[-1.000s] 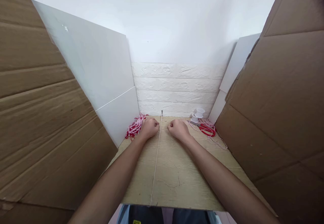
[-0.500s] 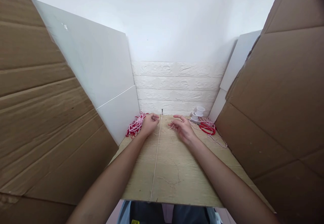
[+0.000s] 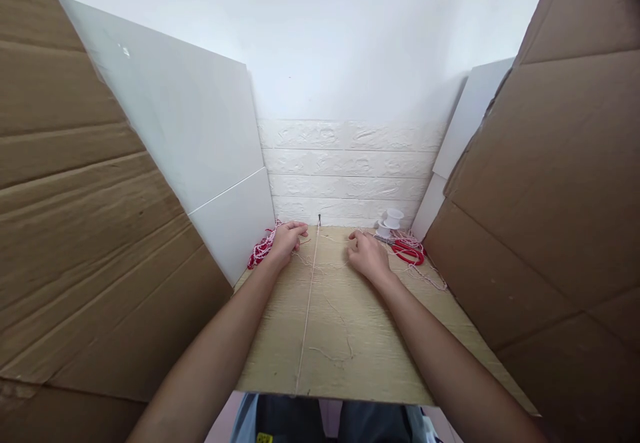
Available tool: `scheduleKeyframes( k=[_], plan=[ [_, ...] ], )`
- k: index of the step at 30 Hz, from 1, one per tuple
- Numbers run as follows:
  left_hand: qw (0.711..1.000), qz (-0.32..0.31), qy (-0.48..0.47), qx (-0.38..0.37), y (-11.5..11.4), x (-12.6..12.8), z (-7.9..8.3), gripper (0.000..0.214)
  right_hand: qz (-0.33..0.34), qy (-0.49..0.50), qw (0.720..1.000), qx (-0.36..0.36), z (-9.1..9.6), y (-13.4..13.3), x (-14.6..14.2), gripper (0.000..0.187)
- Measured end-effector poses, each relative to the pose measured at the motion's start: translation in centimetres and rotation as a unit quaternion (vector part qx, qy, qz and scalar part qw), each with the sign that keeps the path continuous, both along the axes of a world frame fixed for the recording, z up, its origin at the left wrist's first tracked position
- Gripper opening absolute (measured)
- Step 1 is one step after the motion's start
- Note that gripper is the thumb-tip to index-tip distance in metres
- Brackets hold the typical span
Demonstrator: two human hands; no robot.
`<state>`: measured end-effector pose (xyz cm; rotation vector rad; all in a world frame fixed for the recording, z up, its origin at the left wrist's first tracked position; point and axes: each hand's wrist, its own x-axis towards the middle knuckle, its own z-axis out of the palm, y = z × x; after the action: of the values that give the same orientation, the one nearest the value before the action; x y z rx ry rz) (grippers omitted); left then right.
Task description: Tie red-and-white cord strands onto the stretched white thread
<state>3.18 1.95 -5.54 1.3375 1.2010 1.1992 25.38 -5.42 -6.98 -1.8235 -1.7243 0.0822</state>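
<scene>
A pale cord (image 3: 309, 303) runs taut along the wooden board, from a dark nail (image 3: 319, 219) at the back to the front edge. Left of it, my left hand (image 3: 287, 240) is closed in a pinch, with a thin thread (image 3: 323, 267) trailing from its fingers. My right hand (image 3: 369, 255) is to the right of the cord, its fingers curled and pinched around thread that stretches toward the cord. Loose thread strands cross the cord between both hands. Exactly where they meet the cord is too fine to make out.
A heap of red and white cords (image 3: 263, 249) lies behind my left hand. At the back right are white spools (image 3: 393, 218), red-handled scissors (image 3: 407, 253) and braided cord. A loose thread (image 3: 347, 343) lies nearer the front. Cardboard walls (image 3: 550, 229) flank the board.
My hands have moved apart, the left one slightly leftward and the right one rightward. Thread strands now spread across the cord between them, and the right fingers have curled in.
</scene>
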Motion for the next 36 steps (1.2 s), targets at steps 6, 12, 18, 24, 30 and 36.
scheduleKeyframes(
  k=[6,12,18,24,30,36],
  plan=[
    [0.998,-0.020,-0.053,-0.042,0.0,0.0,0.5,0.026,0.059,0.024,0.994,0.092,-0.4,0.3,-0.5,0.030],
    [0.997,-0.027,-0.057,-0.049,-0.3,0.0,0.7,0.027,0.297,0.074,0.949,0.070,-0.5,-0.7,-3.0,0.019],
    [0.997,-0.024,-0.055,-0.043,-0.2,0.1,0.5,0.025,0.308,0.027,0.950,0.046,-0.8,-1.3,-3.9,0.014],
    [0.998,-0.020,-0.048,-0.043,0.0,0.1,0.1,0.027,0.321,0.031,0.946,0.029,-1.2,-1.0,-4.0,0.010],
    [0.998,-0.020,-0.044,-0.036,0.0,0.2,0.1,0.027,0.320,0.081,0.943,0.045,-0.5,-1.2,-4.0,0.009],
    [0.998,-0.024,-0.041,-0.037,0.0,0.0,0.2,0.028,0.327,0.228,0.915,0.061,0.2,-1.2,-3.8,0.015]
  ],
)
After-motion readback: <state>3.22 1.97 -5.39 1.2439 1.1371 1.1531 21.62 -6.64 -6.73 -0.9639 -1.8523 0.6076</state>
